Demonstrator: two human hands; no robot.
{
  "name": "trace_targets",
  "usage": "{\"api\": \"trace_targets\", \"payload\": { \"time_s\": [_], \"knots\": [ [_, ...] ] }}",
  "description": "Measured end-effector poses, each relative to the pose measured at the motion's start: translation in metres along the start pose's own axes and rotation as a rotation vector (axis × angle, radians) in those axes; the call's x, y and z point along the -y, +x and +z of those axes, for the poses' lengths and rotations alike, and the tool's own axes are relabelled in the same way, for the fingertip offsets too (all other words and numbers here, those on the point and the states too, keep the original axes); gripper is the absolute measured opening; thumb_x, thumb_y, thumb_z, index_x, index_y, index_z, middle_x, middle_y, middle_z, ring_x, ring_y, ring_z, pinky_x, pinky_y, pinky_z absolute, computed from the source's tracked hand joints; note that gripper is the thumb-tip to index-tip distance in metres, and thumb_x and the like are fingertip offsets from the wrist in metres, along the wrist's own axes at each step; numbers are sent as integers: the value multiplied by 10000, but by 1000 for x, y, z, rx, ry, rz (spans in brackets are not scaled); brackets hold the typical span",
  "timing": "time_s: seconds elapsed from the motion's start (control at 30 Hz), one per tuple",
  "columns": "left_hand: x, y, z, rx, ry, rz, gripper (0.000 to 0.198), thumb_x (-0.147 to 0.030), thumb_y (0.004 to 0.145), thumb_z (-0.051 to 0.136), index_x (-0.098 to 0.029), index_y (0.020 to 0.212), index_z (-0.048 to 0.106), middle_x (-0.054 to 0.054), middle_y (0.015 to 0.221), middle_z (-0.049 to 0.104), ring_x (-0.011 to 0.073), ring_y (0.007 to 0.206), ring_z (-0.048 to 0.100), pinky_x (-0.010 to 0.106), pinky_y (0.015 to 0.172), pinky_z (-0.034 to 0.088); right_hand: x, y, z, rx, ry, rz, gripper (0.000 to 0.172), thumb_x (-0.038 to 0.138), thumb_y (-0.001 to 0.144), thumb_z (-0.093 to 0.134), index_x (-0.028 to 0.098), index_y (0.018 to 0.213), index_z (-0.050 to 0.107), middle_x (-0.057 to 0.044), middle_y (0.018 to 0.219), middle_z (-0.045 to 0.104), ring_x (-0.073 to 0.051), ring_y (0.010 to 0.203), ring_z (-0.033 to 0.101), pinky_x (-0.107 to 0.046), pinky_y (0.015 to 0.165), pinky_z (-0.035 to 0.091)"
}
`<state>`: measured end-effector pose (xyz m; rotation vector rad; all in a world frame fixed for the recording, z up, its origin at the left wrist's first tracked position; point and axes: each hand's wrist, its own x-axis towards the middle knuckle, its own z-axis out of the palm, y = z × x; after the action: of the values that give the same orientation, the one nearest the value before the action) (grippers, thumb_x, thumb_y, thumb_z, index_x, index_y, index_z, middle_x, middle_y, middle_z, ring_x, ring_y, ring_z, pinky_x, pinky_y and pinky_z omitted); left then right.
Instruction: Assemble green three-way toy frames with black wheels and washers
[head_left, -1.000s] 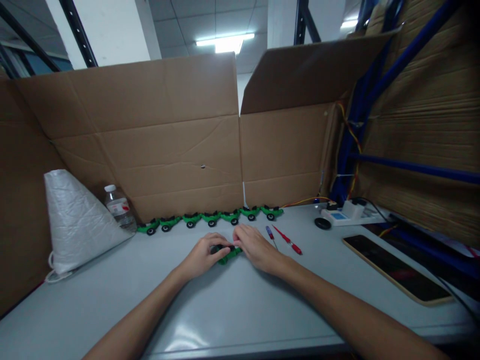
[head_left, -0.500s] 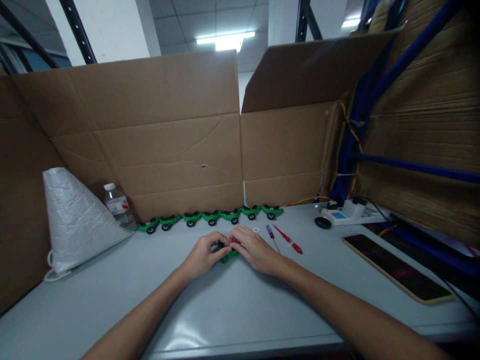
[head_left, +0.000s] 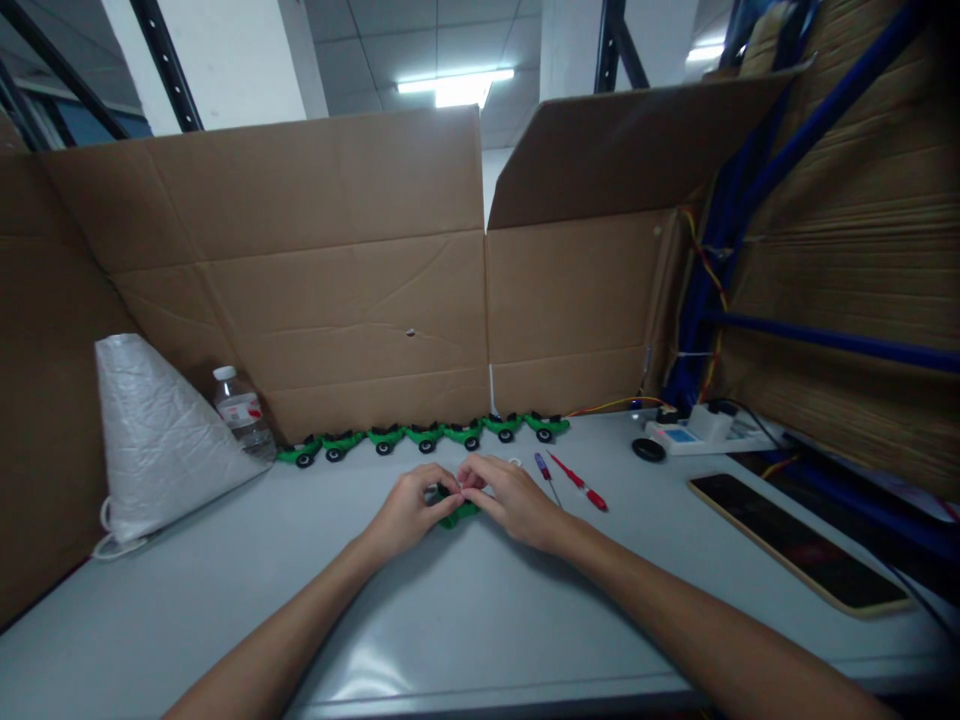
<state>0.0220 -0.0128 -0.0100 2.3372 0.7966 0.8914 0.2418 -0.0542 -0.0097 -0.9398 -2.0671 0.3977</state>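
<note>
Between my hands, just above the table, is a green toy car [head_left: 458, 515] with dark parts, mostly covered by my fingers. My left hand [head_left: 412, 508] is closed round its left side. Over the car's top, my right hand [head_left: 506, 497] is pinched, thumb against fingertips and close to my left thumb. Whatever is in that pinch is too small to make out. Behind my hands stands a row of several similar green toy cars [head_left: 426, 437] with black wheels. A white ring [head_left: 515, 461] lies partly hidden behind my right hand.
Right of my hands lie a small screwdriver [head_left: 546, 475] and a red screwdriver [head_left: 581, 483]. Farther right are a black ring [head_left: 648, 449], a power strip [head_left: 720, 432] and a phone [head_left: 799, 545]. A silvery bag [head_left: 161, 450] and a water bottle [head_left: 244, 415] stand left. Cardboard [head_left: 337, 300] walls the back.
My right hand's fingers have lifted and bent slightly over the toy car, and the hand now covers more of the white ring. My left hand keeps its hold.
</note>
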Motion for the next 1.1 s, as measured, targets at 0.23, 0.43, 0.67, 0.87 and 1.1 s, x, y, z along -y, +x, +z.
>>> {"api": "trace_targets", "payload": {
  "time_s": [0.23,0.43,0.67,0.87,1.1],
  "knots": [
    [9,1,1,2,-31,24,201,-371,930,756,-181,869,774,72,945,744,209,936,669,310,873,493,-2,0,5,-49,28,-8,106,103,958,653,199,1002,647,-35,977,703,-195,945,640,-303,849,458],
    [7,1,0,5,-6,25,135,-328,909,777,-195,886,786,60,944,752,210,948,665,319,880,478,-5,1,8,-80,89,53,134,85,940,663,200,1009,662,-11,916,717,-183,883,657,-287,814,461],
    [6,1,-1,1,1,24,110,-304,904,781,-194,894,789,55,948,761,207,954,667,320,893,472,-5,1,8,-110,91,55,127,82,937,669,200,982,662,-5,895,712,-182,877,653,-281,805,452],
    [8,0,0,-1,13,19,124,-320,908,778,-196,899,789,54,943,754,207,957,667,318,892,475,-4,0,7,-90,36,45,130,89,941,667,204,1002,665,-19,930,715,-194,905,645,-292,823,450],
    [7,1,-1,7,25,16,123,-320,910,773,-198,913,792,68,962,763,221,972,664,351,920,483,-9,1,3,-56,1,29,151,80,950,642,213,1022,651,-24,951,709,-196,931,639,-295,831,452]
  ]
}}
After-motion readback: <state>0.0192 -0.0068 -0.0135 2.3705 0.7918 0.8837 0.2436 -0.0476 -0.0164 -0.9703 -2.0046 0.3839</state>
